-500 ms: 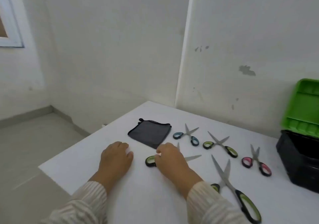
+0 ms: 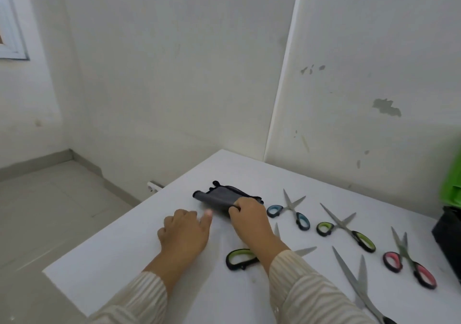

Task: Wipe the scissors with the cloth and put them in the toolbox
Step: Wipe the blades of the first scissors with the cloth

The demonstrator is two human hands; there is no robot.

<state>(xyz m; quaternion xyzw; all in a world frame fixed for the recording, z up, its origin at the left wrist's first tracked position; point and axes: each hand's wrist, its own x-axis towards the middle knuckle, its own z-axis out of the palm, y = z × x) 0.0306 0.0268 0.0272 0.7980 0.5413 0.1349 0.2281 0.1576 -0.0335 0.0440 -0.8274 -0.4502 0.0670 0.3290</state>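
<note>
My right hand (image 2: 249,220) pinches the near edge of the dark grey cloth (image 2: 219,198) and lifts that edge off the white table (image 2: 124,261). My left hand (image 2: 184,233) rests on the table just left of the cloth, fingers loosely curled and holding nothing. Green-handled scissors (image 2: 239,258) lie under my right forearm, partly hidden. Blue-handled scissors (image 2: 291,211), another green-handled pair (image 2: 346,228), pink-handled scissors (image 2: 409,261) and a large pair (image 2: 356,283) lie open to the right. The toolbox (image 2: 449,236), black with a green lid, is cut off at the right edge.
The table stands against a white wall (image 2: 349,99) at the back right. Its left edge drops to a tiled floor (image 2: 50,198). A white socket (image 2: 153,186) sits low on the wall beyond the table corner.
My right hand has left the green-handled scissors, moved forward and taken hold of the cloth's near edge, lifting it. My left hand has shifted slightly toward the cloth.
</note>
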